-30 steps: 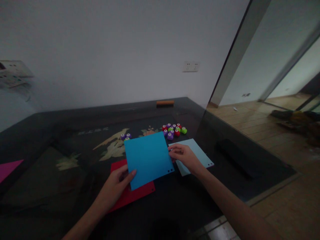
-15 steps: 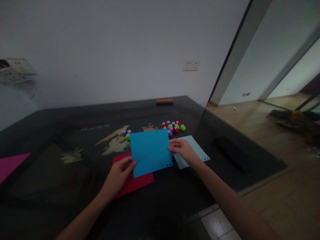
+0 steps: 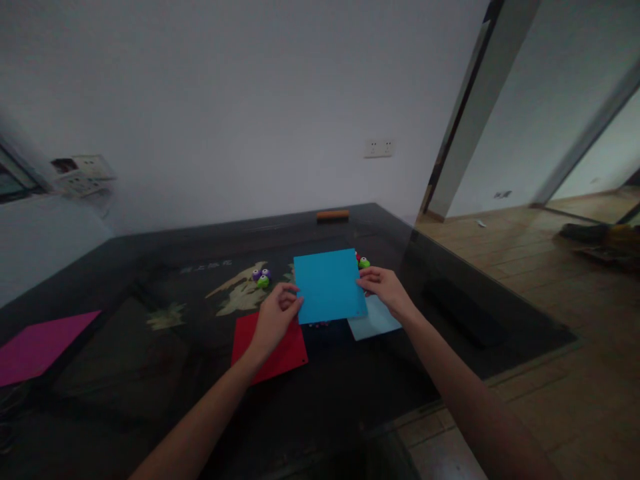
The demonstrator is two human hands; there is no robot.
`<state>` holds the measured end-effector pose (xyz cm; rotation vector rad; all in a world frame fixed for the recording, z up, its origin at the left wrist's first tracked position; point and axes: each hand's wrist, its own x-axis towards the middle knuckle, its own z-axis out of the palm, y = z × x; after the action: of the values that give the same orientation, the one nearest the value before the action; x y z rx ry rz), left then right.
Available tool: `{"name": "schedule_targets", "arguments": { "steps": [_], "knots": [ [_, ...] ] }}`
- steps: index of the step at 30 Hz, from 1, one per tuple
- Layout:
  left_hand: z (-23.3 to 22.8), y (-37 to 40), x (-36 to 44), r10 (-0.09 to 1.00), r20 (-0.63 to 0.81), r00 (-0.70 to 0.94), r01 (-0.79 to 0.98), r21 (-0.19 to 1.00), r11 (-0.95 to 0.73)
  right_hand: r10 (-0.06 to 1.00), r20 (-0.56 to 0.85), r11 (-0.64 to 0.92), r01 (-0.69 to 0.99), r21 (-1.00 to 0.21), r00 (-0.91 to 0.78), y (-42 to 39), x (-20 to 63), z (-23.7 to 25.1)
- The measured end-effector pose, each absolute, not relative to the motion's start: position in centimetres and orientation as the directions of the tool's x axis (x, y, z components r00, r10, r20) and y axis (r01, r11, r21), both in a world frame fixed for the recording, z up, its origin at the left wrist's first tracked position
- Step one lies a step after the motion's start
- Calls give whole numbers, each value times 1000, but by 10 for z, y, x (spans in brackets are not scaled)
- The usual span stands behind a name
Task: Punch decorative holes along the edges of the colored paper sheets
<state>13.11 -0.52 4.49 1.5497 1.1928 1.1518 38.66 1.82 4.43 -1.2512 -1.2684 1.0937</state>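
Note:
A blue square sheet [image 3: 330, 287] is held up above the table between my two hands. My left hand [image 3: 279, 313] pinches its left edge, and my right hand [image 3: 387, 290] grips the right edge between thumb and fingers. Below and to the left, a red sheet [image 3: 280, 357] lies on the table, partly under my left forearm. A pale blue sheet [image 3: 374, 319] lies beneath my right hand. Behind the blue sheet, a few small red and green eyed pieces [image 3: 364, 263] peek out; the rest of that group is hidden.
Three small purple and green eyed pieces [image 3: 263, 277] sit left of the blue sheet. A magenta sheet [image 3: 47, 347] lies at the far left. On the dark table [image 3: 345, 393] are also a brown stick [image 3: 333, 215] at the back and a long black object [image 3: 465, 310] at right.
Both hands have carried the blue sheet to the right and slightly up in view. It now covers most of the eyed pieces. The camera view has shifted too.

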Motion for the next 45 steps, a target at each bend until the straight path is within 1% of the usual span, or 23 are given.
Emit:
{"name": "schedule_targets", "arguments": {
  "steps": [2, 5, 9, 14, 18, 26, 31, 40, 43, 45],
  "knots": [
    [48, -2, 152, 976, 121, 183, 278, 945, -170, 994, 77, 63, 162, -985, 82, 20, 408, 46],
    [47, 2, 185, 964, 45, 262, 325, 937, -132, 995, 40, 14, 256, -967, 96, 18, 439, 42],
    [38, 5, 217, 938, -50, 344, 390, 916, -94, 993, 6, -26, 279, -960, 114, 11, 468, 29],
    [28, 6, 226, 921, -103, 376, 463, 882, -91, 993, 1, -37, 329, -944, 114, 10, 475, 19],
    [21, 5, 226, 915, -124, 383, 500, 861, -92, 993, -33, -75, 402, -913, 110, 12, 475, 17],
    [12, 4, 226, 907, -109, 408, 540, 830, -143, 990, -15, -91, 545, -834, 142, 16, 480, 8],
    [9, 6, 225, 901, -103, 422, 576, 797, -179, 987, -15, -115, 648, -753, 158, 17, 477, 8],
    [12, 5, 227, 904, -38, 426, 695, 654, -300, 979, 29, -146, 796, -588, 201, 12, 470, 12],
    [17, 2, 226, 904, -29, 427, 709, 632, -314, 977, 58, -137, 808, -573, 207, 11, 470, 11],
    [21, 3, 226, 915, 12, 404, 688, 654, -313, 972, 78, -133, 796, -591, 220, 11, 472, 11]
  ]
}}
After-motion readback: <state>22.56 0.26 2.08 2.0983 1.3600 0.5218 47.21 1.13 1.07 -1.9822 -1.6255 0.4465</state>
